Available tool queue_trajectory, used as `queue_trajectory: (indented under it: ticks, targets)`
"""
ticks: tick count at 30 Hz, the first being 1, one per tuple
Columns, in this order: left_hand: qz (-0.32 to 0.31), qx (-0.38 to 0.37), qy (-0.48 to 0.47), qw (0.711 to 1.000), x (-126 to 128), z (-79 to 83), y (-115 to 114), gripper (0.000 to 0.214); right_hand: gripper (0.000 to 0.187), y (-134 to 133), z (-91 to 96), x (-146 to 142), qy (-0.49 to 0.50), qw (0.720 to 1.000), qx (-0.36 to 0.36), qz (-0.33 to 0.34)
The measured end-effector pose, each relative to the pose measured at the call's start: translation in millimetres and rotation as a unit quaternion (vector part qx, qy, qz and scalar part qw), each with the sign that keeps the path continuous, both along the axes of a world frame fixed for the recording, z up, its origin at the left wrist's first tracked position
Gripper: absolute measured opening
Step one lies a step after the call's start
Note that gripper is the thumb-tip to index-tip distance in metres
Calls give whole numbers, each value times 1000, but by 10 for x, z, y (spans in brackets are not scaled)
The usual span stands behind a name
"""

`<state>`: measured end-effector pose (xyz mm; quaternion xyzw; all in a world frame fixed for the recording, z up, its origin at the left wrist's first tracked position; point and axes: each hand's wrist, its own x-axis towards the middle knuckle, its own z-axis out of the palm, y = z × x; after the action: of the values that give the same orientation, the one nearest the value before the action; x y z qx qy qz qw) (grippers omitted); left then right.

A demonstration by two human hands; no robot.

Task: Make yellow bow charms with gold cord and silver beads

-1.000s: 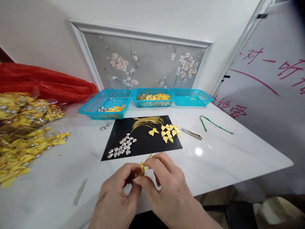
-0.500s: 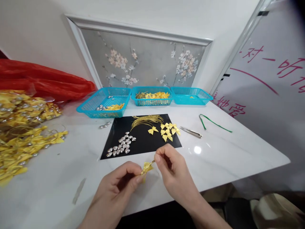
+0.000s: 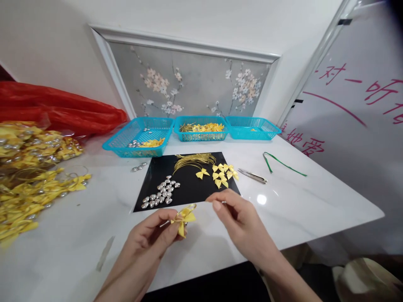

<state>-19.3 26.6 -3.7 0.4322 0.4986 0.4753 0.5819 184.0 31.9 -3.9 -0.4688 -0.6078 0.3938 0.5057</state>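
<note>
My left hand [image 3: 151, 237] pinches a small yellow ribbon bow [image 3: 183, 217] with a gold thread loop on top, held just above the white table's front edge. My right hand [image 3: 234, 214] hovers to the right of the bow with thumb and forefinger pinched together; whether they hold the thread's end is too fine to see. Just beyond both hands lies a black mat [image 3: 189, 191] carrying silver heart beads [image 3: 160, 193], a bundle of gold threads [image 3: 193, 159] and several yellow bows [image 3: 223, 173].
Three turquoise baskets [image 3: 138, 140] line the back of the table, with beads and yellow bows inside. A heap of finished yellow bows [image 3: 28, 188] and a red bag [image 3: 56, 107] fill the left. Tweezers [image 3: 252, 176] and a green ribbon [image 3: 280, 162] lie right of the mat.
My hands have drawn apart: the left now holds the bow alone, moved slightly left, and a gold loop stands out above it. The right hand has pulled away to the right.
</note>
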Motion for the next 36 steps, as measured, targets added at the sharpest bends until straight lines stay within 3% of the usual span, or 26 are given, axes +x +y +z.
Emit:
queue_trajectory:
  ticks: [4,7,12,15,19,21,23,25,27,30,33,36]
  targets:
    - [30,-12,23,999,-7,-17,13,18,21,20,136,305,131,990,5,-42]
    - [20,11,109,994,35,-4,5,14,14,68,361,451,216,968,75,-106]
    - [-72,55,164,982,59,57,-18,19,15,263,631,483,149,966,189,-98]
    - [-117,74,100,985,-22,60,-19,25,16,421,568,520,87,972,190,-103]
    - [-73,40,-40,996,-127,19,-21,18,19,484,351,595,69,986,113,-101]
    - [-60,48,-76,994,-141,9,-23,24,21,436,270,607,56,988,106,-102]
    - [-76,95,-34,992,-138,17,-22,33,20,358,242,593,22,987,118,-106]
    - [-114,161,70,978,-136,45,-19,37,20,268,262,548,-25,987,128,-98]
    - [-147,214,171,950,-139,83,-19,33,20,181,304,468,-67,988,125,-53]
    - [-163,227,247,928,-146,128,-34,22,21,90,324,299,-98,987,104,71]
    - [-160,200,271,928,-162,124,-59,15,24,83,236,147,-69,978,45,190]
    - [-122,190,260,939,-190,90,-82,11,34,133,102,96,13,952,-55,300]
